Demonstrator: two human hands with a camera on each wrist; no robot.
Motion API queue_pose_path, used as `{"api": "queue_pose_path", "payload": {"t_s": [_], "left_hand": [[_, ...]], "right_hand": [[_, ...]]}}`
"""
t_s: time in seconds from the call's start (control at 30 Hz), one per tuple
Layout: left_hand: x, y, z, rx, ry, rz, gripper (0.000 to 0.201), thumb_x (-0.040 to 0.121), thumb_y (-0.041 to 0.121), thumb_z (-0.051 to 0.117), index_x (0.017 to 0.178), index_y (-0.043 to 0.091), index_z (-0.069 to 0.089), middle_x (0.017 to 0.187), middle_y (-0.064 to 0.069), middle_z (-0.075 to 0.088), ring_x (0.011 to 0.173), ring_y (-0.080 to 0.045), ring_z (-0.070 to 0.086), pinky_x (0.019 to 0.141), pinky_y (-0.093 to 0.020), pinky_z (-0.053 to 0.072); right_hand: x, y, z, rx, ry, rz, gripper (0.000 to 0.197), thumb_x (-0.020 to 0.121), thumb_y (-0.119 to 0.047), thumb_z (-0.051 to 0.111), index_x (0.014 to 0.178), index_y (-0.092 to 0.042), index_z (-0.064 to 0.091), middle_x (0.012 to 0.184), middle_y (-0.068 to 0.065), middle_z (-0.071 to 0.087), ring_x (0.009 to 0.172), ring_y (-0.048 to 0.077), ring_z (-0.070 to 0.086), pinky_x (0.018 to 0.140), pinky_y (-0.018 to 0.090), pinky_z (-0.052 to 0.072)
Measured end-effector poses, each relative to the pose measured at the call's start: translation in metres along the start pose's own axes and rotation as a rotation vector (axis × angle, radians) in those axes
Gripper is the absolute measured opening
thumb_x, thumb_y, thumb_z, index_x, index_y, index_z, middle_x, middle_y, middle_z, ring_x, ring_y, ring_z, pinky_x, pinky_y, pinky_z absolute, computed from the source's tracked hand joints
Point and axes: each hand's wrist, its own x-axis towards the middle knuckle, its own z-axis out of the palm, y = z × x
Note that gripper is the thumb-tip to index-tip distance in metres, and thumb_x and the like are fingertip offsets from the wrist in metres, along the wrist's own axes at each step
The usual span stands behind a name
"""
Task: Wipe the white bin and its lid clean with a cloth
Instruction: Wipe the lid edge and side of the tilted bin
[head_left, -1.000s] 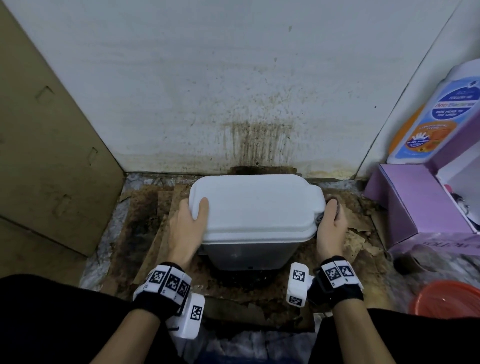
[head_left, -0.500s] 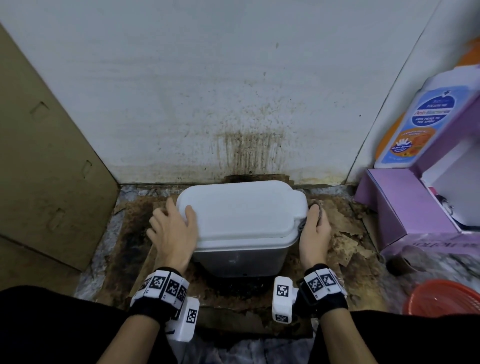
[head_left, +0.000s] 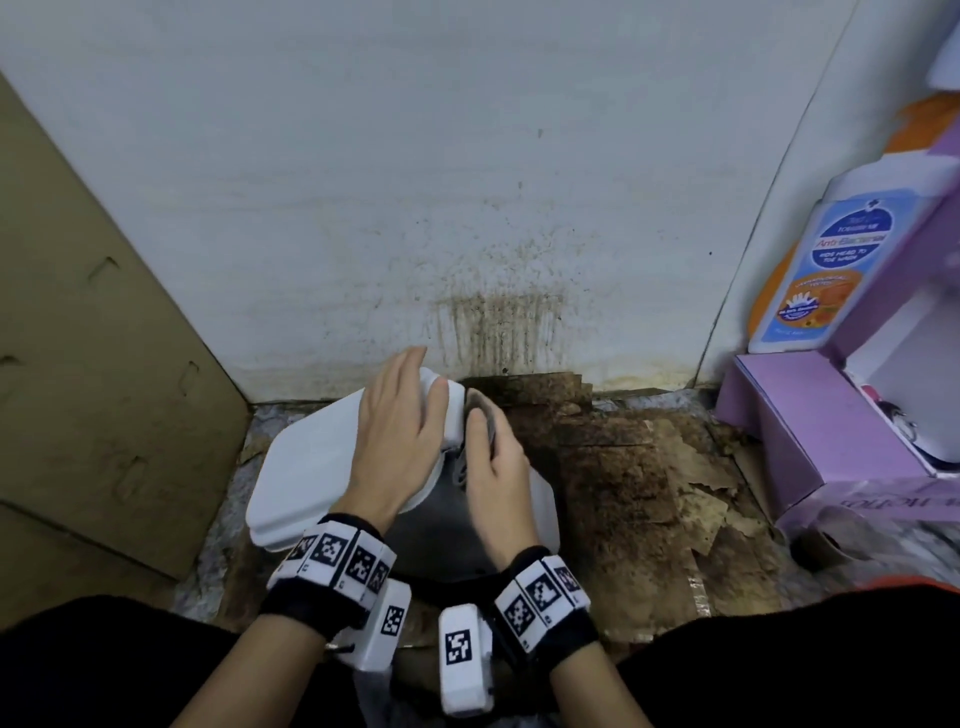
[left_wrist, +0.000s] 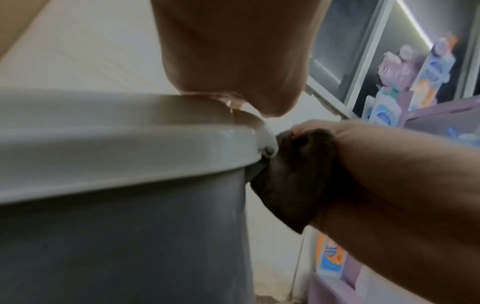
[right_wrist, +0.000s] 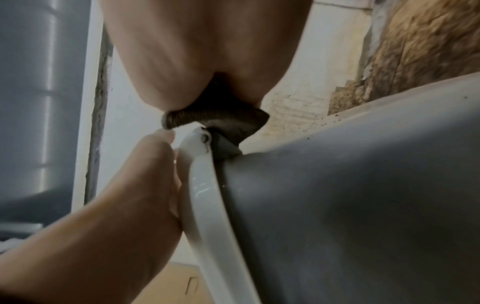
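Note:
The bin stands turned at an angle on the floor, with a white lid (head_left: 311, 467) over a grey-looking body (head_left: 441, 525). My left hand (head_left: 410, 400) lies flat on the far end of the lid, fingers straight. Just right of it, my right hand (head_left: 485, 441) grips a dark cloth (head_left: 480, 410) and presses it against the lid's hinge corner. The left wrist view shows the cloth (left_wrist: 293, 181) bunched against the hinge pin under the lid (left_wrist: 116, 139). In the right wrist view the cloth (right_wrist: 221, 119) sits on the same corner, above the body (right_wrist: 350, 185).
A stained white wall (head_left: 493, 327) rises close behind the bin. A brown cardboard panel (head_left: 93, 338) leans at the left. A purple box (head_left: 810, 431) and a wash bottle (head_left: 831, 260) stand at the right. Dirty, torn cardboard (head_left: 623, 493) covers the floor.
The bin has been swung round so one end points at the wall. My left hand moved from the lid's left end onto its top. My right hand brought the cloth to the hinge corner.

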Motion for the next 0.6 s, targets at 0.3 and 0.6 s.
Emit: {"api": "queue_pose_path", "payload": {"t_s": [0.3,0.6], "left_hand": [[-0.003,-0.043,-0.032,-0.053,-0.071,-0.088,0.051,0.109,0.04,0.036,0.156,0.02,0.03,0.162,0.003,0.032,0.15,-0.012,0.025,0.123,-0.032,0.019],[-0.006,-0.041,-0.026,-0.069,-0.122,-0.097,0.055,0.108,0.04,0.036,0.16,0.022,0.026,0.168,0.008,0.02,0.155,-0.006,0.014,0.127,-0.033,0.013]], "right_hand": [[-0.006,0.012,0.026,0.035,0.011,0.056,0.037,0.107,-0.037,0.038,0.142,-0.03,0.05,0.135,-0.018,0.058,0.125,-0.008,0.049,0.109,0.016,0.039],[0.006,0.032,0.029,-0.016,0.122,0.092,0.047,0.107,-0.041,0.035,0.153,-0.03,0.036,0.153,-0.015,0.042,0.139,-0.002,0.038,0.116,0.021,0.031]]}}
